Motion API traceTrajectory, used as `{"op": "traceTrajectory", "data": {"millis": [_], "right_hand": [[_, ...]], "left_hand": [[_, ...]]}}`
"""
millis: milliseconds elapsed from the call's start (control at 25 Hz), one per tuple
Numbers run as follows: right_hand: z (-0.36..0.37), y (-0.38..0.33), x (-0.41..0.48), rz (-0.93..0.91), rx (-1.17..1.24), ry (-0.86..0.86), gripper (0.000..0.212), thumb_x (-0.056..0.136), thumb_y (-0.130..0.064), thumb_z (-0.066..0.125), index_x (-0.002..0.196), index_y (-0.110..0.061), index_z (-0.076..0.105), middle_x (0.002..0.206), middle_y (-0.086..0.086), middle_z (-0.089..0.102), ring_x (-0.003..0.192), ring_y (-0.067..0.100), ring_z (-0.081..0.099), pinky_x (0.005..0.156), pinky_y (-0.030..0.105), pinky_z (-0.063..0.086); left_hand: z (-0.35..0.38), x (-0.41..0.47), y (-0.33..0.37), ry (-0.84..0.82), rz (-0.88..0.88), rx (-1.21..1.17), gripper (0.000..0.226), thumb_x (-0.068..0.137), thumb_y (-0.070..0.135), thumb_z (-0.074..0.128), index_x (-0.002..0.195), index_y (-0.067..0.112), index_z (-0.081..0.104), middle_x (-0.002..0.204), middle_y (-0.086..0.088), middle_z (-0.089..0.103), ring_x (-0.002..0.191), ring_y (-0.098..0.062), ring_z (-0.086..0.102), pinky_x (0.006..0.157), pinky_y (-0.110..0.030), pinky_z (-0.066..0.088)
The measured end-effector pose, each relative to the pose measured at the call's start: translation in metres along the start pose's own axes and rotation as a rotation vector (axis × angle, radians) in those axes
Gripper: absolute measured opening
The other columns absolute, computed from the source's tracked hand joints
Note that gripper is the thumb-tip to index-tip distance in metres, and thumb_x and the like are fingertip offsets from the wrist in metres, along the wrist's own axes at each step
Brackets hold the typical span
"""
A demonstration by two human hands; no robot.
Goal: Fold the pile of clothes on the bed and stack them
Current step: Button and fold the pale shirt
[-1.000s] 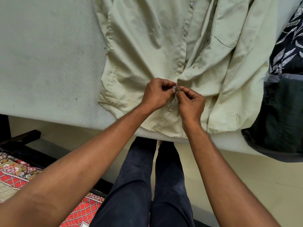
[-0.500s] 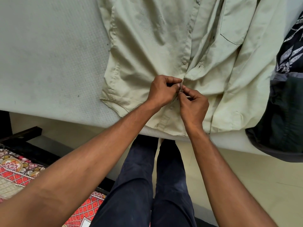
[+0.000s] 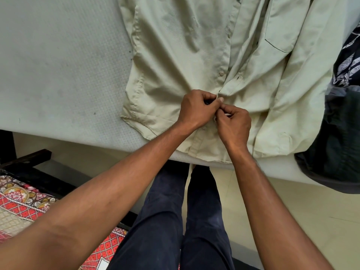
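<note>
**Pale green shirt held at its placket on the edge of the bed**

Pale green and long-sleeved, the shirt point(image 3: 175, 55) lies front up and spread flat on the light mattress point(image 3: 58, 55), its hem at the near edge, where the person stands. Both hands meet low on the button strip. The left hand point(image 3: 196, 108) has its fingers curled in, and thumb and forefinger pinch the edge of the fabric. The right hand point(image 3: 233, 125) touches it fingertip to fingertip and nips the same strip of cloth from the other side. Whether a button sits between the fingers cannot be told. Just above the hands the front of the shirt gapes open, with one button point(image 3: 221, 73) showing on the strip and a chest pocket point(image 3: 282, 32) further up to the right. A dark garment point(image 3: 341, 133) lies heaped beside the shirt at the right and hangs over the mattress edge, with a leaf-print piece point(image 3: 348, 61) on top of it. Navy trousers point(image 3: 165, 221) on the person's legs fill the foreground over a pale floor point(image 3: 311, 211). A red patterned cloth point(image 3: 19, 207) lies at lower left.
</note>
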State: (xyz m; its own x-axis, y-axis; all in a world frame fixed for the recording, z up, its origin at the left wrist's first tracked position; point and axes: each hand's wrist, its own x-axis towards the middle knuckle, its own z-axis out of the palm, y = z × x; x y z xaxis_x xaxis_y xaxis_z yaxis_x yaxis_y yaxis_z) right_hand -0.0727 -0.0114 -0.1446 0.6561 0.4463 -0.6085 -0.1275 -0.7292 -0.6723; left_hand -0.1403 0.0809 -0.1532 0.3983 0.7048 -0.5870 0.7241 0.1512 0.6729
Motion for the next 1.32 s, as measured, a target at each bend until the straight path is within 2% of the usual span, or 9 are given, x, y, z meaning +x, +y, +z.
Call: {"op": "traceTrajectory", "data": {"millis": [160, 280, 520, 640, 760, 840, 1040, 1160, 1320], "right_hand": [[0.000, 0.002, 0.005, 0.093, 0.177, -0.030, 0.018, 0.092, -0.024, 0.069, 0.103, -0.022, 0.082, 0.085, -0.009, 0.078, 0.077, 0.000, 0.071, 0.073, 0.023, 0.056], [-0.002, 0.002, 0.010, 0.197, 0.332, -0.027, 0.012, 0.093, -0.020, 0.071, 0.088, -0.018, 0.082, 0.077, -0.004, 0.077, 0.069, 0.004, 0.068, 0.067, 0.021, 0.055], [-0.001, 0.004, 0.025, 0.170, 0.276, -0.030, 0.004, 0.084, -0.017, 0.080, 0.080, -0.015, 0.081, 0.069, 0.002, 0.075, 0.063, 0.010, 0.066, 0.068, 0.030, 0.055], [0.000, 0.003, 0.030, 0.174, 0.260, -0.021, 0.004, 0.081, -0.016, 0.081, 0.078, -0.017, 0.080, 0.067, 0.000, 0.074, 0.061, 0.009, 0.066, 0.067, 0.030, 0.055], [0.005, 0.004, 0.033, 0.177, 0.226, 0.001, 0.003, 0.079, -0.016, 0.083, 0.080, -0.019, 0.081, 0.072, -0.003, 0.077, 0.070, 0.012, 0.073, 0.077, 0.036, 0.062], [0.008, 0.007, 0.033, 0.184, 0.227, 0.005, 0.004, 0.078, -0.017, 0.083, 0.082, -0.018, 0.081, 0.074, -0.004, 0.077, 0.074, 0.014, 0.075, 0.081, 0.040, 0.063], [0.011, 0.012, 0.028, 0.197, 0.237, 0.014, 0.005, 0.079, -0.022, 0.082, 0.083, -0.019, 0.081, 0.073, -0.003, 0.077, 0.072, 0.014, 0.075, 0.079, 0.043, 0.063], [0.007, 0.013, 0.027, 0.208, 0.269, 0.024, 0.005, 0.084, -0.021, 0.081, 0.084, -0.016, 0.081, 0.071, -0.001, 0.076, 0.067, 0.013, 0.072, 0.073, 0.039, 0.062], [0.003, 0.015, 0.027, 0.145, 0.155, 0.034, 0.012, 0.087, -0.028, 0.077, 0.080, -0.019, 0.081, 0.066, -0.007, 0.074, 0.064, 0.011, 0.071, 0.068, 0.034, 0.058]], "left_hand": [[0.004, 0.003, 0.000, 0.034, 0.063, 0.058, 0.016, 0.092, 0.015, 0.067, 0.084, 0.012, 0.080, 0.073, 0.004, 0.075, 0.068, -0.003, 0.069, 0.065, -0.018, 0.054], [0.005, 0.002, -0.003, 0.043, 0.107, 0.074, 0.016, 0.092, 0.010, 0.064, 0.085, 0.008, 0.079, 0.074, 0.000, 0.075, 0.069, -0.007, 0.068, 0.065, -0.021, 0.053], [0.004, 0.005, -0.005, 0.063, 0.076, 0.028, 0.014, 0.090, 0.008, 0.067, 0.097, 0.010, 0.079, 0.087, 0.002, 0.077, 0.071, 0.003, 0.065, 0.068, -0.006, 0.049], [0.011, 0.006, -0.007, 0.142, -0.004, -0.064, 0.009, 0.088, 0.010, 0.070, 0.091, 0.013, 0.078, 0.080, 0.006, 0.075, 0.073, -0.002, 0.069, 0.072, -0.019, 0.057], [0.021, 0.002, -0.007, 0.214, -0.217, -0.314, 0.005, 0.088, 0.013, 0.073, 0.087, 0.017, 0.075, 0.077, 0.001, 0.075, 0.072, -0.012, 0.073, 0.075, -0.034, 0.062], [0.025, 0.003, -0.007, 0.235, -0.297, -0.365, 0.004, 0.088, 0.013, 0.073, 0.089, 0.016, 0.076, 0.078, 0.000, 0.076, 0.072, -0.014, 0.072, 0.076, -0.035, 0.062], [0.026, 0.008, -0.006, 0.136, -0.300, -0.387, 0.015, 0.091, 0.007, 0.067, 0.084, 0.019, 0.073, 0.080, 0.000, 0.074, 0.070, -0.011, 0.067, 0.075, -0.031, 0.058], [0.022, 0.011, -0.008, 0.051, -0.225, -0.287, 0.012, 0.092, 0.009, 0.066, 0.090, 0.018, 0.073, 0.088, 0.000, 0.075, 0.080, -0.014, 0.070, 0.082, -0.036, 0.060], [0.015, 0.014, -0.012, -0.011, -0.117, -0.108, 0.012, 0.091, 0.010, 0.065, 0.089, 0.020, 0.072, 0.081, 0.005, 0.074, 0.077, -0.010, 0.070, 0.074, -0.029, 0.059]]}}
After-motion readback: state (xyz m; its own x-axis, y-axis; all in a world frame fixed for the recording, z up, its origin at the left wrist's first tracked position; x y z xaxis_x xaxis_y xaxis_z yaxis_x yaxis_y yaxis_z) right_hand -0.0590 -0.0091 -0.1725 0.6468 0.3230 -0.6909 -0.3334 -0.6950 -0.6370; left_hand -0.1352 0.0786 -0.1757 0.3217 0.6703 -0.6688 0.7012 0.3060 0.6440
